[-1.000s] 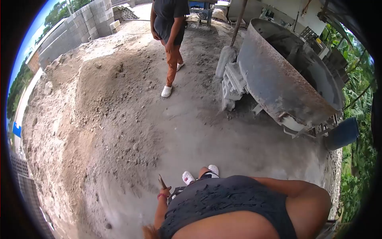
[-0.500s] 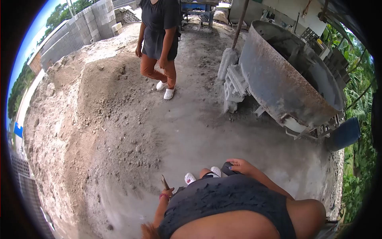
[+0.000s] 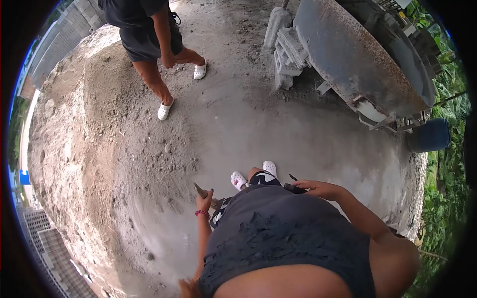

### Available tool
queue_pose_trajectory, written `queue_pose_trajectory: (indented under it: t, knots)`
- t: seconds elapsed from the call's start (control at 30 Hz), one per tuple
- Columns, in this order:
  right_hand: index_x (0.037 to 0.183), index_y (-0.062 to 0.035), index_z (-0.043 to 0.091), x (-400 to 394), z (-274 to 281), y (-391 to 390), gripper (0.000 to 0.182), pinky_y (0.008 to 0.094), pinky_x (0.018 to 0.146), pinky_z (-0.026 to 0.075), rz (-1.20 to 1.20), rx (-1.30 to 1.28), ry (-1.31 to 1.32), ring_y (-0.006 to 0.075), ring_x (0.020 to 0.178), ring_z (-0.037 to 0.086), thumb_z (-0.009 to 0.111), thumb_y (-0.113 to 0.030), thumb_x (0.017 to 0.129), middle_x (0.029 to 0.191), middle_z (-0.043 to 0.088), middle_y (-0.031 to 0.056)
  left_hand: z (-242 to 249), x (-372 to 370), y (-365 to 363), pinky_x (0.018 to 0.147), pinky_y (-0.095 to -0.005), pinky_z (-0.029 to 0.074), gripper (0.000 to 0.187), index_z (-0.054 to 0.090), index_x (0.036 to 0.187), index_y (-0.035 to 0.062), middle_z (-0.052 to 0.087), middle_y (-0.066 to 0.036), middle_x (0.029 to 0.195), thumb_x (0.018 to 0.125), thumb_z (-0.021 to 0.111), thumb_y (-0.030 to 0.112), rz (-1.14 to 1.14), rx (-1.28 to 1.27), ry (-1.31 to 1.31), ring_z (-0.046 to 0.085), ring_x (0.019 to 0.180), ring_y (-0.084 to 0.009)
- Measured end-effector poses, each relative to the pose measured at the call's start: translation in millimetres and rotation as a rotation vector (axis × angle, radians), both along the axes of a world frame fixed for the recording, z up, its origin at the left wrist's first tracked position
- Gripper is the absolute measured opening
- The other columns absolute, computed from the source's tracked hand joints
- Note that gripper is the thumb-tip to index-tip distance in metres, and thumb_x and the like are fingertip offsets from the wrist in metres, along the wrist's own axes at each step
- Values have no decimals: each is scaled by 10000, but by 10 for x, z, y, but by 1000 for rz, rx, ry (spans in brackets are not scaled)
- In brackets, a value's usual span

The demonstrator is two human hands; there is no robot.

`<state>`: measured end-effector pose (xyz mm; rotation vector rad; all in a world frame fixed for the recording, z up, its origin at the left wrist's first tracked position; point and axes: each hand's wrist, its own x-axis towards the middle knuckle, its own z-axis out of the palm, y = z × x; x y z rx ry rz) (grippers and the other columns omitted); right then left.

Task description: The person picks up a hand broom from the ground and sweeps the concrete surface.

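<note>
My left hand [image 3: 204, 200], with a beaded bracelet at its wrist, is closed round a narrow, brown-grey pointed tool [image 3: 198, 189] whose tip sticks up past the fingers. Its exact kind I cannot make out. At my right side, the fingers of my right hand [image 3: 320, 189] are closed on a small black object [image 3: 294, 188], with a thin dark end showing beside it. Both hands are at waist height in front of my dark top. Below them are my white clogs [image 3: 269, 168] on the grey ground.
A person [image 3: 158, 54] in dark clothes and white clogs walks ahead to the left. A sand and gravel heap [image 3: 94, 129] spreads along the left. A large rusty mixer drum [image 3: 357, 54], stacked concrete blocks [image 3: 290, 44] and a blue barrel [image 3: 428, 135] stand at the right.
My view has tilted downward. The other person has stepped closer and to the left. My left hand and its tool are raised somewhat; the black object in my right hand has turned.
</note>
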<state>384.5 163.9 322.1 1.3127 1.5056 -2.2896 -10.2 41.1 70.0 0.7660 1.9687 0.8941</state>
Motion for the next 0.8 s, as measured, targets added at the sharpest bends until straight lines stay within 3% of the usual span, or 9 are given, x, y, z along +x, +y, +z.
queue_pose_trajectory:
  t: [0.07, 0.1, 0.2, 0.23, 0.27, 0.57, 0.7, 0.8]
  knots:
    - [1158, -33, 353, -3, 152, 20, 441, 282, 887, 263, -23, -210, -36, 148, 1053, 354, 472, -154, 752, 1124, 397, 75, 447, 63, 294, 461, -259, 360, 241, 495, 589, 19, 462, -40, 490, 668, 595, 224, -43, 90, 81, 427, 476, -93]
    - [1158, -56, 351, 97, -48, -23, 453, 268, 818, 322, 14, -111, -31, 128, 976, 400, 483, -174, 741, 1072, 424, 63, 634, 99, 451, 451, -252, 351, 244, 488, 581, 19, 446, -31, 483, 676, 588, 219, -75, 144, 75, 412, 471, -85]
    - [1117, -56, 385, 16, 228, 51, 421, 227, 693, 359, 30, -142, -117, 90, 837, 440, 485, -184, 728, 958, 468, 37, 892, 200, 893, 450, -241, 361, 204, 503, 598, 17, 473, -25, 500, 688, 578, 184, -121, 281, 148, 431, 479, -82]
    - [1072, -58, 416, 37, 248, 40, 384, 198, 594, 340, 1, -126, -145, 62, 705, 427, 485, -180, 715, 826, 478, 5, 934, 243, 1061, 450, -232, 358, 198, 501, 600, 17, 470, -19, 502, 690, 578, 175, -130, 300, 145, 425, 485, -75]
    - [1065, -56, 420, 66, 248, 22, 378, 198, 588, 338, -34, -124, -114, 63, 691, 425, 484, -176, 713, 807, 477, 2, 1126, 357, 1235, 450, -226, 355, 202, 498, 599, 15, 467, -15, 503, 694, 576, 175, -137, 318, 137, 419, 489, -68]
    - [1013, -37, 472, 668, 177, -198, 342, 177, 519, 324, -383, -138, -37, 47, 595, 393, 520, -165, 700, 712, 470, -13, 1169, 1343, 2497, 448, -271, 372, 240, 485, 623, 21, 480, -52, 497, 710, 565, 230, -606, 322, 91, 443, 452, -124]
    - [1058, 5, 415, 1045, 4, -93, 395, 208, 748, 369, -487, -140, 29, 98, 841, 459, 516, -136, 702, 943, 494, 58, 1002, 1924, 3062, 479, -297, 388, 276, 515, 655, 20, 516, -78, 541, 690, 576, 287, -795, 179, 41, 498, 492, -160]
    - [1013, -39, 472, 1393, -61, 95, 355, 178, 530, 325, -645, -89, 68, 46, 599, 400, 528, -193, 698, 704, 472, -22, 902, 2442, 3611, 510, -306, 405, 320, 537, 679, 16, 547, -92, 590, 672, 582, 333, -937, 73, 35, 532, 538, -175]
